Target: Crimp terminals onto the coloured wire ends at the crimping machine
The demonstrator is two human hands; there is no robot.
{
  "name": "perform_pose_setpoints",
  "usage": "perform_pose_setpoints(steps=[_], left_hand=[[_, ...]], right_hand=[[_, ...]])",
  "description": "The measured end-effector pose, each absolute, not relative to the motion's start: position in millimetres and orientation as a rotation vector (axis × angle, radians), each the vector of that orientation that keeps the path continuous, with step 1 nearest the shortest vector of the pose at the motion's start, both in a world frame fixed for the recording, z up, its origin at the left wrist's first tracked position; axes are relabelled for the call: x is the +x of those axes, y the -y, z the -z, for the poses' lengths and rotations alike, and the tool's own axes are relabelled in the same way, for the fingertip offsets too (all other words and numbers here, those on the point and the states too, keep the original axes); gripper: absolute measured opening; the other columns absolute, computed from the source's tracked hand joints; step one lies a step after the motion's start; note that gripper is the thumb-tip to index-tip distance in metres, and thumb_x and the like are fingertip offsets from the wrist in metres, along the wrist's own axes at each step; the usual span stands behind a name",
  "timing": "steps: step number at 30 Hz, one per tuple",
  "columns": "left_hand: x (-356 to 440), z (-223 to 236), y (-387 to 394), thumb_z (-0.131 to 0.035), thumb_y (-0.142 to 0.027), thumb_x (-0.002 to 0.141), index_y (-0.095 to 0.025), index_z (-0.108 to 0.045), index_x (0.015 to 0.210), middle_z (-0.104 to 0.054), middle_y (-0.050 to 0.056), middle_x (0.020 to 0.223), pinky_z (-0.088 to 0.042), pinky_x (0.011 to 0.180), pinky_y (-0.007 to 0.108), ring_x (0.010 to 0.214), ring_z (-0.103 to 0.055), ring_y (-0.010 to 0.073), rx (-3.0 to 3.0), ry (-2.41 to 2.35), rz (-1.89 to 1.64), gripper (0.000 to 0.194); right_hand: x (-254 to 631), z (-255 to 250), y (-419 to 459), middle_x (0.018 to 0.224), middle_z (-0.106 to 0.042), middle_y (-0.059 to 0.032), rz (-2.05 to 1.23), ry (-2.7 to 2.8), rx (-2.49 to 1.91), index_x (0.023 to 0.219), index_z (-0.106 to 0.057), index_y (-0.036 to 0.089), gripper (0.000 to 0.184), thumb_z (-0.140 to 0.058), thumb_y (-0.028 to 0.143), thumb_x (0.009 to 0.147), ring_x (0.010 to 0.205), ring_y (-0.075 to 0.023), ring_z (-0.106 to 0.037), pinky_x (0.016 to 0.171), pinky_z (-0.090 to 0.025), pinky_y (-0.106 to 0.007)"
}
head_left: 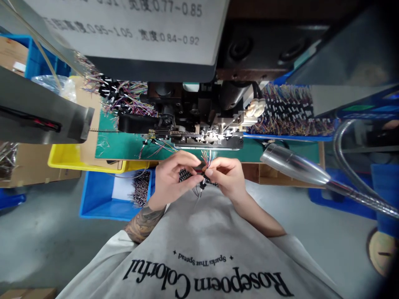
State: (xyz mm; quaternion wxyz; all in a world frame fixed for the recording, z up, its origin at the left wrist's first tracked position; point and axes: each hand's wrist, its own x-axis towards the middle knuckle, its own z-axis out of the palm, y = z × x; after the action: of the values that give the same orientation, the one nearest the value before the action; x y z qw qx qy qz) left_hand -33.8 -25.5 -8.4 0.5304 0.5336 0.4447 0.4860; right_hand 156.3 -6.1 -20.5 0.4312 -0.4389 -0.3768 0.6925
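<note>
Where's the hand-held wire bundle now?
Head view, centre: the wire bundle is pinched in the right hand, beside the left hand, in front of the crimping machine.

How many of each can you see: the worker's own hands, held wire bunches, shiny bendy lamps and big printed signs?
Left hand and right hand: 2
Held wire bunch: 1
Shiny bendy lamp: 1
Big printed sign: 1
Total: 5

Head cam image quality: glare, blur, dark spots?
Head view: bright glare on the machine's front edge, just above the wires; head view: print on the sign is soft, probably too close to focus; head view: left hand and right hand look fairly sharp; head view: upper-right corner falls nearly black.
</note>
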Motion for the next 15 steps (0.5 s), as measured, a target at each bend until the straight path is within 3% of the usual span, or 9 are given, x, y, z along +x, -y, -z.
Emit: perform_pose_setpoints(steps=[2, 6, 9, 15], left_hand=[[-31, 8, 23, -0.091, -0.026, 0.085, -0.022, -0.075, 0.113, -0.078, 0.006, 0.111, -0.066, 0.076, 0.025, 0.097, -0.077, 0.0175, 1.236, -1.031, -1.166, 0.032], [-28, 3, 21, -0.089, -0.023, 0.087, -0.021, -0.076, 0.115, -0.080, 0.003, 0.096, -0.066, 0.068, 0.020, 0.083, -0.077, 0.0142, 1.111, -1.037, -1.065, 0.031], [-28, 0, 22, -0.089, -0.025, 0.086, -0.020, -0.074, 0.115, -0.079, 0.003, 0.096, -0.065, 0.061, 0.019, 0.083, -0.078, 0.0160, 1.054, -1.050, -1.011, 0.032], [-27, -3, 21, -0.087, -0.024, 0.088, -0.023, -0.065, 0.122, -0.075, 0.000, 0.095, -0.067, 0.054, 0.020, 0.079, -0.081, 0.0183, 0.980, -0.932, -0.945, 0.040]], right_hand=[[158, 15, 6, 0.059, -0.067, 0.0029, -1.675, 1.022, -1.119, 0.074, -0.084, 0.027, 0.020, -0.093, 0.045, 0.074, 0.049, -0.0079, -0.045, 0.047, -0.035, -0.024], [166, 9, 2, 0.068, -0.075, 0.0003, -1.567, 1.139, -1.125, 0.086, -0.088, 0.028, 0.011, -0.086, 0.039, 0.085, 0.054, -0.0096, -0.054, 0.051, -0.043, -0.026], [170, 9, -3, 0.063, -0.070, 0.0015, -1.537, 1.126, -1.109, 0.092, -0.089, 0.028, 0.014, -0.081, 0.040, 0.090, 0.052, -0.0093, -0.055, 0.053, -0.046, -0.025], [165, 8, -8, 0.058, -0.064, 0.0031, -1.765, 1.015, -1.012, 0.080, -0.086, 0.023, 0.020, -0.085, 0.041, 0.088, 0.047, -0.0094, -0.056, 0.047, -0.050, -0.024]])
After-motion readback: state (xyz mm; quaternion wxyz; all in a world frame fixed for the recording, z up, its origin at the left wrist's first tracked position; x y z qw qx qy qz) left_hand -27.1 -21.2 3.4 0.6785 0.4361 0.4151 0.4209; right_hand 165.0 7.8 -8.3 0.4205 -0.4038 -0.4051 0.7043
